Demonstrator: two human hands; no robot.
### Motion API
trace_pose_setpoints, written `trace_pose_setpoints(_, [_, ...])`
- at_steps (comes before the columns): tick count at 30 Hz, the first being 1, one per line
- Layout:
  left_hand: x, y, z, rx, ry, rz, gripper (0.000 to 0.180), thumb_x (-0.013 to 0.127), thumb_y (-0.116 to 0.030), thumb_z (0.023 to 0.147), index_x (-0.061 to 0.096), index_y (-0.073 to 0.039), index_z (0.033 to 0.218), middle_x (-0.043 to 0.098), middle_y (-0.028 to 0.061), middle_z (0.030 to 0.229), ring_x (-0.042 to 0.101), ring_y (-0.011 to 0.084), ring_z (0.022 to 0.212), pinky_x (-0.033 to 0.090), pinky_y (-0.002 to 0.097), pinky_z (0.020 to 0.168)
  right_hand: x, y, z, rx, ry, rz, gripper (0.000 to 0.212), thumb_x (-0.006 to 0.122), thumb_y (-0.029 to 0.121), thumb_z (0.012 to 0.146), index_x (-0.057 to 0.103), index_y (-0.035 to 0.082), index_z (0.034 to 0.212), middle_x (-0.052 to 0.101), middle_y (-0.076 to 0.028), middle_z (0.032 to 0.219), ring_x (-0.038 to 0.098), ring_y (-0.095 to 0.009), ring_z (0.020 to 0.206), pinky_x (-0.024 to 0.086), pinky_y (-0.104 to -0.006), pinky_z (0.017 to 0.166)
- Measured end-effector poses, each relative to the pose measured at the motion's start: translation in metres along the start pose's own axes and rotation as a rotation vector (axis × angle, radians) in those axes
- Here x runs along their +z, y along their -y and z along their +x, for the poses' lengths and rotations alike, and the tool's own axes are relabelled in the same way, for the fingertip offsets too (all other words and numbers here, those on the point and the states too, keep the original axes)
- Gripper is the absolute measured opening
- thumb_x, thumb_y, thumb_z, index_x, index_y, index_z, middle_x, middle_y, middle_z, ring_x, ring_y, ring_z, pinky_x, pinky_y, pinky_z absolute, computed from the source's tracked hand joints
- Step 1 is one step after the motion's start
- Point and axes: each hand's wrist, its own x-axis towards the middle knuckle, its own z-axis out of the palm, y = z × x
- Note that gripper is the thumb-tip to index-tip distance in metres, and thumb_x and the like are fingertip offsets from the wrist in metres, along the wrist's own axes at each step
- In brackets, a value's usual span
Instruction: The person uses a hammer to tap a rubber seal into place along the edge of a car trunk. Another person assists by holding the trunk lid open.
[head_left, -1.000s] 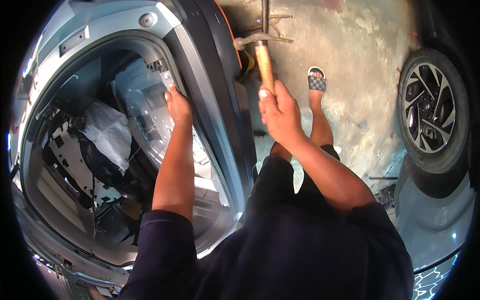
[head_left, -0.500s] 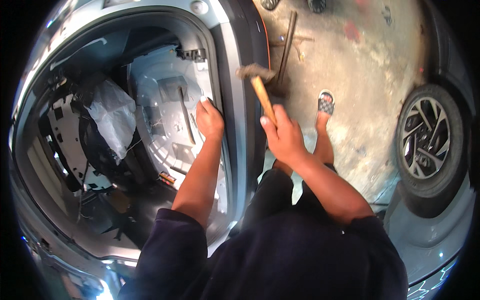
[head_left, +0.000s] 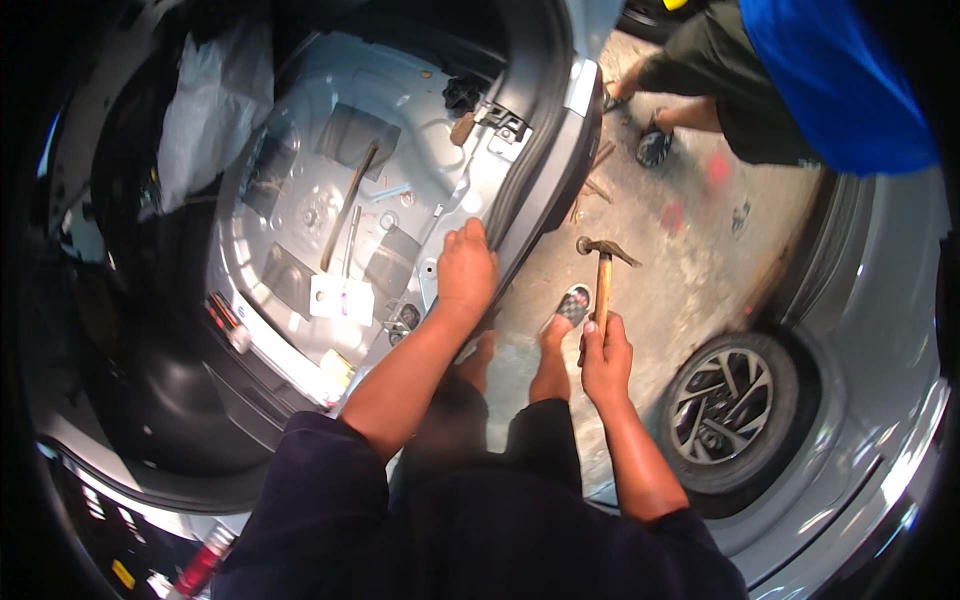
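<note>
Hammer (head_left: 604, 280) is gripped over the concrete floor (head_left: 665, 265) by the right hand (head_left: 606, 362), clear of the trunk edge (head_left: 527, 182), where the left hand's (head_left: 467, 265) fingers curl, their hold indeterminable; work completed and remaining is not discernible.

1. Serves as pale metal car-boot floor (head_left: 310, 85); carries a white sheet (head_left: 341, 300).
2. Bears, just beyond the sheet, a long brown bar (head_left: 348, 208) and thin rod (head_left: 353, 240).
3. Bears dark pads (head_left: 345, 130) around the sheet.
4. Spreads, well right of the sheet, as concrete floor (head_left: 690, 260); carries brown sticks (head_left: 597, 188).
</note>
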Motion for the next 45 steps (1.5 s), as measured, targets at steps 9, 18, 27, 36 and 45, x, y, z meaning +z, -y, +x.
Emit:
trace_pose_setpoints(9, [0.062, -0.012, -0.053, 0.125, -0.052, 0.051, 0.05, 0.069, -0.011, 0.089, 0.059, 0.004, 0.136, 0.064, 0.0176, 0.116, 0.061, 0.0378, 0.115, 0.051, 0.047, 0.1, -0.036, 0.108, 0.042, -0.436, 0.229, -0.34, 0.026, 0.063, 0.02, 0.114, 0.063, 0.002, 0.132, 0.069, -0.013, 0.08, 0.07, -0.031, 0.066, 0.056, -0.042, 0.064])
trace_pose_setpoints(18, [0.094, 0.004, -0.059, 0.313, -0.295, 0.387, 0.08, 0.069, -0.024, 0.09, 0.049, 0.007, 0.16, 0.062, 0.0134, 0.135, 0.058, 0.03, 0.124, 0.046, 0.0419, 0.101, 0.02, 0.146, 0.104, -0.69, 0.399, -0.877, 0.024, 0.067, 0.024, 0.11, 0.063, 0.006, 0.126, 0.076, -0.024, 0.091, 0.074, -0.048, 0.078, 0.057, -0.0574, 0.069])
trace_pose_setpoints(27, [0.112, 0.0, -0.055, 0.329, -0.411, 0.416, 0.079, 0.067, -0.024, 0.09, 0.049, 0.003, 0.161, 0.061, 0.012, 0.134, 0.057, 0.0292, 0.122, 0.048, 0.0409, 0.1, 0.011, 0.128, 0.116, -0.682, 0.567, -1.255, 0.023, 0.065, 0.019, 0.111, 0.06, -0.001, 0.121, 0.075, -0.027, 0.087, 0.073, -0.053, 0.079, 0.056, -0.0591, 0.071])
trace_pose_setpoints(36, [0.121, 0.001, -0.06, 0.318, -0.407, 0.514, 0.072, 0.063, -0.031, 0.095, 0.054, -0.001, 0.16, 0.065, 0.0101, 0.131, 0.057, 0.0289, 0.124, 0.045, 0.0403, 0.099, 0.027, 0.12, 0.076, -0.817, 0.613, -0.991, 0.02, 0.066, 0.021, 0.11, 0.061, 0.003, 0.115, 0.072, -0.023, 0.08, 0.071, -0.051, 0.071, 0.054, -0.0588, 0.066])
trace_pose_setpoints(45, [0.125, 0.005, -0.054, 0.327, -0.363, 0.419, 0.068, 0.054, -0.027, 0.103, 0.049, 0.003, 0.165, 0.064, 0.012, 0.14, 0.059, 0.0294, 0.127, 0.047, 0.0401, 0.106, 0.04, 0.123, 0.055, -0.87, 0.614, -0.886, 0.024, 0.071, 0.017, 0.104, 0.06, 0.002, 0.12, 0.074, -0.02, 0.09, 0.075, -0.044, 0.077, 0.059, -0.0541, 0.067])
